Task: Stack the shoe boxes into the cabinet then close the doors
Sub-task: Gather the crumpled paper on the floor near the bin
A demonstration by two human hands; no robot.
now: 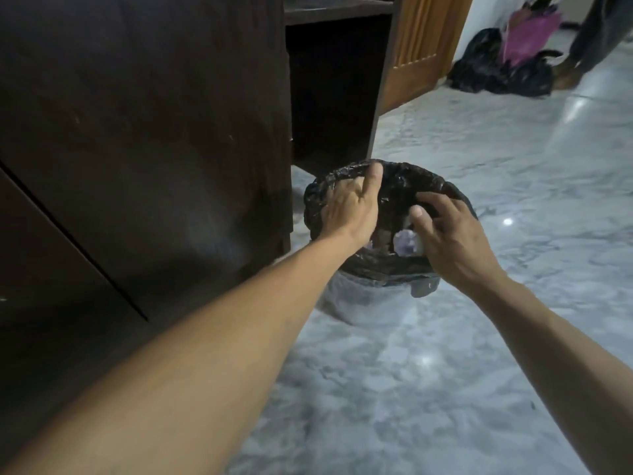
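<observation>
A dark wooden cabinet [144, 132] fills the left of the view, its door pulled out toward me. An inner compartment [332, 94] beside it looks bare and dark. No shoe box is in view. A waste bin lined with a black plastic bag [397, 190] stands on the floor by the cabinet's corner. My left hand [349, 204] grips the bin's far left rim, fingers curled over the bag. My right hand [452, 238] hovers over the bin's right side with fingers spread, holding nothing. Pale crumpled litter [406, 243] lies inside the bin.
The floor is grey-white marble tile [445, 371]. A light wooden door [421, 46] stands behind the cabinet. Black bags [496, 70] and a pink cloth [531, 32] lie at the far right, next to a person's leg [596, 32].
</observation>
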